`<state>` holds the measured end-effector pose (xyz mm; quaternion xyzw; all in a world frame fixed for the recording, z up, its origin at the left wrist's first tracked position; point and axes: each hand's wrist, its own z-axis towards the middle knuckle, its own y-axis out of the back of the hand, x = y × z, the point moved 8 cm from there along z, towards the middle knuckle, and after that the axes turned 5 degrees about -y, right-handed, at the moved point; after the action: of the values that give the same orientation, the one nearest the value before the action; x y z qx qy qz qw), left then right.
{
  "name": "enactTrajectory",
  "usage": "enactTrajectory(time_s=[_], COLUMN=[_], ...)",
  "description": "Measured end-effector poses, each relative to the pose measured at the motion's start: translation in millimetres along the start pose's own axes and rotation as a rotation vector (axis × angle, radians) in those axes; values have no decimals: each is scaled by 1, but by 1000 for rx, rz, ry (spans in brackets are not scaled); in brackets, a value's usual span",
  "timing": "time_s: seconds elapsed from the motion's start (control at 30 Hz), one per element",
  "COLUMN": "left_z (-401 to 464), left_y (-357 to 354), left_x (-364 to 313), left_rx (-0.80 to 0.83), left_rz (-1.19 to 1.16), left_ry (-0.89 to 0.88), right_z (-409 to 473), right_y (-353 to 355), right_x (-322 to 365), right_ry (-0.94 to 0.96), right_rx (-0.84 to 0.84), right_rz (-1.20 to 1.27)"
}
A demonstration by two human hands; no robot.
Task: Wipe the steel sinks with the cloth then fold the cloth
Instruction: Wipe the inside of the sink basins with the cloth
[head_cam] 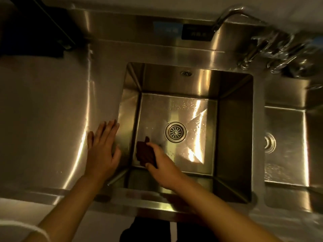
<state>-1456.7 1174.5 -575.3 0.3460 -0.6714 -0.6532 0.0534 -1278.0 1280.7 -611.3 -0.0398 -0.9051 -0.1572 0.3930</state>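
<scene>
Steel counter (43,110) ran along the near edge, dimly lit; the left hand (102,151) lay flat on it beside the sink's rim, fingers straight and spread, holding nothing; just right of it, down in the middle sink (234,130), the right hand (162,166) pressed the dark cloth (144,152) to the floor at the near-left corner, fingers curled over it; the cloth stretched away from the fingers toward the drain (175,132); beyond lay unwiped wet floor, I judged.
</scene>
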Motion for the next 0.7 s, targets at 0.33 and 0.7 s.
enactTrajectory(time_s=[0.33, 0.7], left_z=[-67, -65], left_y=[-20, -24], left_x=[-11, -11], left_rx=[42, -21], left_rz=[-5, 30], left_ry=[-8, 31], right_z=[-11, 51], right_y=[-73, -107], right_x=[4, -42], right_ry=[-54, -205], right_rx=[424, 605], right_rz=[-262, -206])
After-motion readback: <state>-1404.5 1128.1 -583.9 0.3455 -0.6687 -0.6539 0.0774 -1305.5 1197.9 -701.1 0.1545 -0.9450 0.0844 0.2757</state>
